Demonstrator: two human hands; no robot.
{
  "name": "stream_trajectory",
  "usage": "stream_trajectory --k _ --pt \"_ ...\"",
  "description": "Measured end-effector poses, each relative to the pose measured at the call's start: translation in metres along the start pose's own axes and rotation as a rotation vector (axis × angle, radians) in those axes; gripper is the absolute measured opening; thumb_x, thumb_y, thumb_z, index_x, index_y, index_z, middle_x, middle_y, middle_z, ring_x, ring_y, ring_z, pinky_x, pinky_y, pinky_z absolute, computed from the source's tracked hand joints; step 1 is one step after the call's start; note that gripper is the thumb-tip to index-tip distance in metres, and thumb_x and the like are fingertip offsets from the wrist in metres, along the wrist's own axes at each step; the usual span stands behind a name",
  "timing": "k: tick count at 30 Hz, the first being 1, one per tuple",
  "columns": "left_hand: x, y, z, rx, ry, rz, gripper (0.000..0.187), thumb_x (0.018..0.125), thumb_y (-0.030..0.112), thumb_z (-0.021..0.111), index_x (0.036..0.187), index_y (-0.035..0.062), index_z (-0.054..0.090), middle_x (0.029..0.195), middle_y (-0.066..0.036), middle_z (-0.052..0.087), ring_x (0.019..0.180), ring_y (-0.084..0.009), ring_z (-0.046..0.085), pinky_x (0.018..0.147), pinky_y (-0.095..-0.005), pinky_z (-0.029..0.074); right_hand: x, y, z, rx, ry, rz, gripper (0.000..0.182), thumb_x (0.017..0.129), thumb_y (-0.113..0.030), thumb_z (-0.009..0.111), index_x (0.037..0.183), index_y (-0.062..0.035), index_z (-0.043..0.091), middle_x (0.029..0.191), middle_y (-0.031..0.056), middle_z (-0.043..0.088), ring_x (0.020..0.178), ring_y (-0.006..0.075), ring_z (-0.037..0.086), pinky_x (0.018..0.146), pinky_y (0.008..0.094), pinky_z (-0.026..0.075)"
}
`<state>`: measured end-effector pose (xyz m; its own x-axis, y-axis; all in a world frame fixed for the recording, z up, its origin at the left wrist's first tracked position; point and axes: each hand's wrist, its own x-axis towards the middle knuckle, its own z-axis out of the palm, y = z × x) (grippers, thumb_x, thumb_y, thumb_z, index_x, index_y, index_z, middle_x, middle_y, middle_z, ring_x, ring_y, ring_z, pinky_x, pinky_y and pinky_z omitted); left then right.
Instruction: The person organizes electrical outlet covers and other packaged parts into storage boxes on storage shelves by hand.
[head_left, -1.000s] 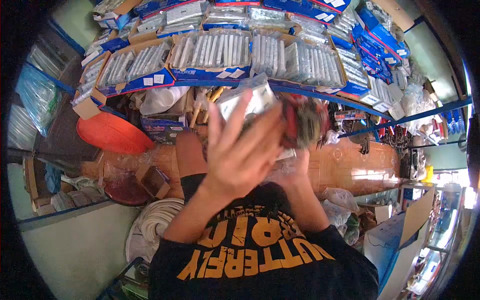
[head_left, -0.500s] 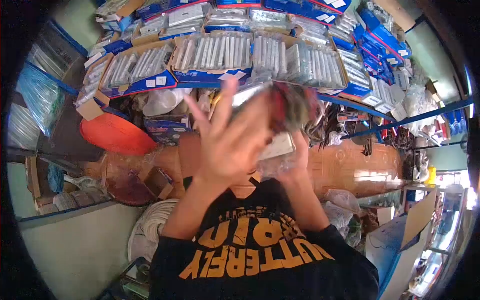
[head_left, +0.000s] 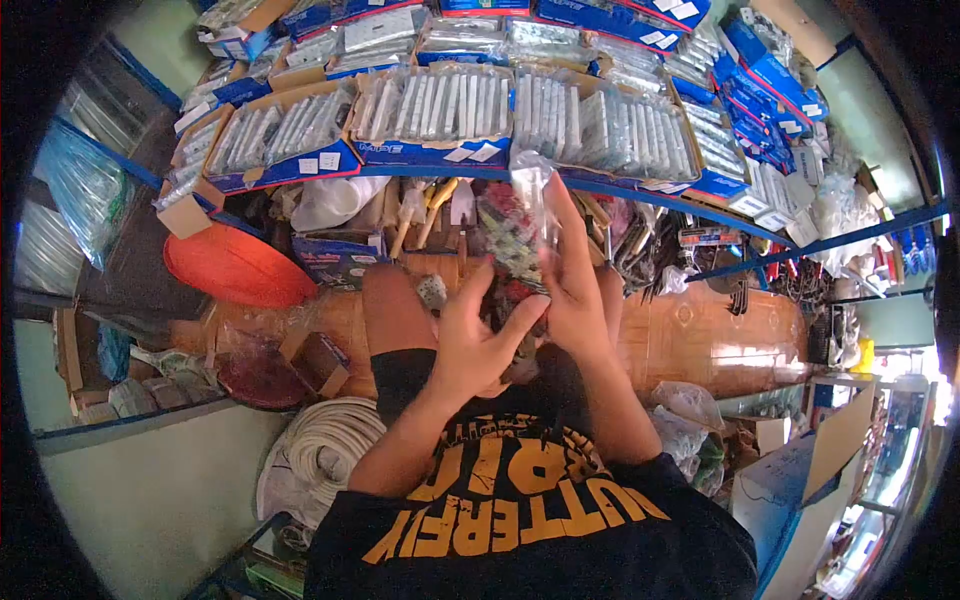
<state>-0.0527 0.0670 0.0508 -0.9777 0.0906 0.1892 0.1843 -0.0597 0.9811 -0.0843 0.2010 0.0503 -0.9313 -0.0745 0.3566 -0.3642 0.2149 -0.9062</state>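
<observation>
Step in hand: handling a clear plastic packet (head_left: 533,205) in the middle of the frame, lifted up in front of the chest; probably being opened or sorted, judged only from the hold.
Right hand (head_left: 575,285): fingers closed on the packet from the right side, thumb and fingertips pressing its upper part.
Left hand (head_left: 478,340): fingers spread and half curled, touching the red and green patterned bundle (head_left: 510,240) just below the packet; firm hold or only support, cannot tell.
Next move: calls for a steady pinch on the thin plastic and a free left hand to reach in or pull.
Hidden: content of the packet, covered by glare and fingers; lower part of the bundle behind the palms.
Around: boxes of packed goods (head_left: 430,110) along the top of the frame, orange basin (head_left: 235,270) at the left, white hose coil (head_left: 320,450) at the lower left.
</observation>
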Motion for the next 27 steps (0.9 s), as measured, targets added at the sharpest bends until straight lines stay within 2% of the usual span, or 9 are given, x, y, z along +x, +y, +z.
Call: stream_trajectory --k 1,5,9,11,13,14,18,21,27 --pt "0.004 0.004 -0.003 0.108 -0.055 0.030 0.036 0.084 0.016 0.068 0.111 -0.0038 0.054 0.093 -0.008 0.065 0.087 -0.0109 0.058 0.078 -0.0261 0.046 -0.003 -0.009 -0.003 -0.127 0.002 -0.003 0.063 0.090 -0.001 0.051 0.145 0.0005 0.021 0.149 0.0157 0.026 0.139 0.0235 0.021 0.112 0.0347 0.016" --pt "0.009 -0.013 -0.019 0.200 0.016 0.002 0.032 0.082 0.013 0.070 0.106 -0.0027 0.056 0.090 -0.009 0.067 0.084 -0.0120 0.061 0.074 -0.0277 0.048 -0.006 -0.014 -0.007 0.284 0.132 -0.008 0.056 0.093 -0.002 0.045 0.144 0.0016 0.020 0.138 0.0177 0.040 0.126 0.0229 0.041 0.106 0.0321 0.030" --pt "0.012 -0.011 -0.014 0.177 0.112 0.019 0.030 0.082 0.010 0.068 0.107 -0.0018 0.055 0.088 -0.010 0.068 0.079 -0.0147 0.063 0.073 -0.0270 0.048 -0.008 0.003 -0.017 0.362 0.046 0.334 0.046 0.096 -0.012 0.050 0.137 0.0030 0.036 0.120 0.0123 0.054 0.112 0.0159 0.051 0.095 0.0266 0.040" --pt "0.004 -0.010 -0.003 0.201 0.090 -0.044 0.032 0.085 0.012 0.062 0.112 -0.0033 0.053 0.105 -0.017 0.063 0.096 -0.0231 0.061 0.084 -0.0354 0.046 -0.014 0.015 -0.015 0.464 0.018 0.499 0.043 0.097 -0.018 0.050 0.133 0.0022 0.042 0.121 0.0106 0.054 0.111 0.0134 0.049 0.093 0.0258 0.040" --pt "-0.001 -0.017 0.010 0.656 0.139 0.410 0.038 0.085 0.014 0.058 0.117 -0.0056 0.051 0.128 -0.023 0.048 0.121 -0.0331 0.046 0.100 -0.0491 0.034 -0.017 0.014 -0.003 0.474 0.174 0.446 0.042 0.098 -0.020 0.047 0.134 0.0007 0.040 0.122 0.0096 0.054 0.110 0.0140 0.051 0.093 0.0272 0.041" --pt "-0.005 -0.020 0.009 0.725 -0.043 0.444 0.047 0.085 0.019 0.054 0.124 -0.0069 0.047 0.143 -0.021 0.031 0.134 -0.0394 0.024 0.108 -0.0593 0.015 -0.023 0.022 -0.002 0.622 0.204 0.421 0.044 0.100 -0.026 0.043 0.136 -0.0003 0.039 0.125 0.0088 0.053 0.111 0.0164 0.051 0.094 0.0304 0.041" --pt "-0.006 -0.025 0.007 1.000 -0.282 0.452 0.055 0.088 0.028 0.051 0.132 -0.0037 0.042 0.149 -0.016 0.027 0.138 -0.0404 0.018 0.110 -0.0607 0.007 -0.024 0.006 -0.015 0.960 0.059 0.493 0.057 0.100 -0.042 0.034 0.140 -0.0018 0.033 0.135 0.0110 0.045 0.125 0.0222 0.043 0.104 0.0357 0.034" --pt "0.017 -0.013 -0.004 1.060 -0.156 0.463 0.052 0.088 0.027 0.051 0.131 -0.0019 0.044 0.149 -0.016 0.026 0.138 -0.0399 0.017 0.109 -0.0612 0.007 -0.028 0.006 0.000 0.777 0.000 0.300 0.059 0.100 -0.041 0.033 0.142 -0.0001 0.028 0.140 0.0116 0.040 0.130 0.0212 0.037 0.108 0.0345 0.028" --pt "0.046 0.011 -0.015 0.981 -0.071 0.507 0.050 0.086 0.019 0.053 0.129 -0.0044 0.046 0.151 -0.014 0.022 0.138 -0.0403 0.017 0.110 -0.0591 0.010 -0.038 0.004 0.009 0.936 -0.030 0.478 0.049 0.100 -0.017 0.040 0.144 -0.0013 0.025 0.140 0.0086 0.040 0.128 0.0171 0.039 0.106 0.0301 0.030"
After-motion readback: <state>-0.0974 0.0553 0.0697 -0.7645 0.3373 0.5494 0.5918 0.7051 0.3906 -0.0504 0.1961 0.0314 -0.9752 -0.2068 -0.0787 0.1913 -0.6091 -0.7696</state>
